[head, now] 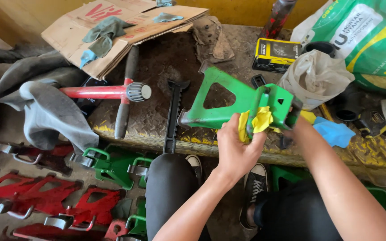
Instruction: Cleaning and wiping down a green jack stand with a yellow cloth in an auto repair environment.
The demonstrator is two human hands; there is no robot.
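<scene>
Green jack stand (228,100) (tilted): left hand (237,149) presses yellow rag (261,121); right hand (296,122) grips.

A flattened brown cardboard box (126,27) with red lettering lies far beyond the hands, up left; a small yellow-and-black box (275,54) sits just beyond them; a green-and-white sack (362,35) fills the upper right.
</scene>
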